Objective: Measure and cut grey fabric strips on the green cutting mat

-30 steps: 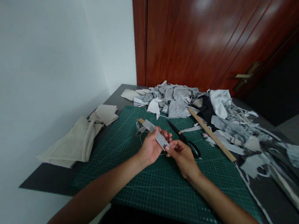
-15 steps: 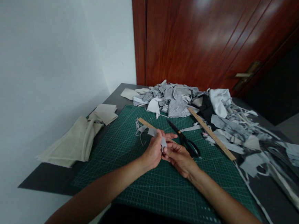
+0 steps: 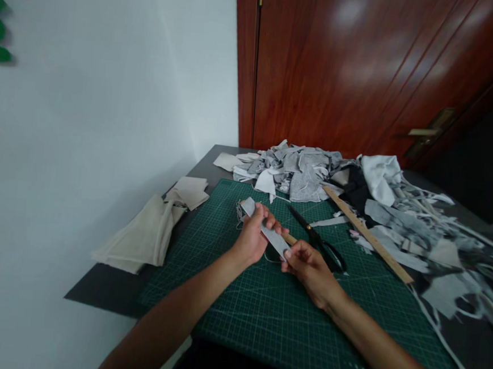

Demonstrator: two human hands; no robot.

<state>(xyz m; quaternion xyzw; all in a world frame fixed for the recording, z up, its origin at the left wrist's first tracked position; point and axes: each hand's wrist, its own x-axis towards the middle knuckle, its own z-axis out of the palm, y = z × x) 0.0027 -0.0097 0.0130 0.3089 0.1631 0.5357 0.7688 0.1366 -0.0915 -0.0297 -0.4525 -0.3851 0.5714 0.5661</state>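
A narrow light-grey fabric strip (image 3: 274, 240) is stretched between my two hands above the green cutting mat (image 3: 236, 314). My left hand (image 3: 254, 237) pinches it near its upper left end, thumb on top. At the lower right end, my right hand (image 3: 308, 268) grips it between thumb and fingers. Black-handled scissors (image 3: 319, 241) lie on the mat just beyond my right hand, blades pointing away to the left. Partly hidden behind my hands is a wooden piece (image 3: 290, 239), with thin grey thread (image 3: 239, 213) beside my left hand.
Grey and white fabric scraps (image 3: 304, 175) are heaped at the back, and more strips (image 3: 401, 225) cover the right side. A wooden ruler (image 3: 366, 234) lies slanted on the mat's right. Folded cream cloth (image 3: 144, 236) rests at the left edge by the wall.
The grey strip, bunched between my hands before, is now drawn out straight. My right hand has moved away from my left. The view has shifted slightly left.
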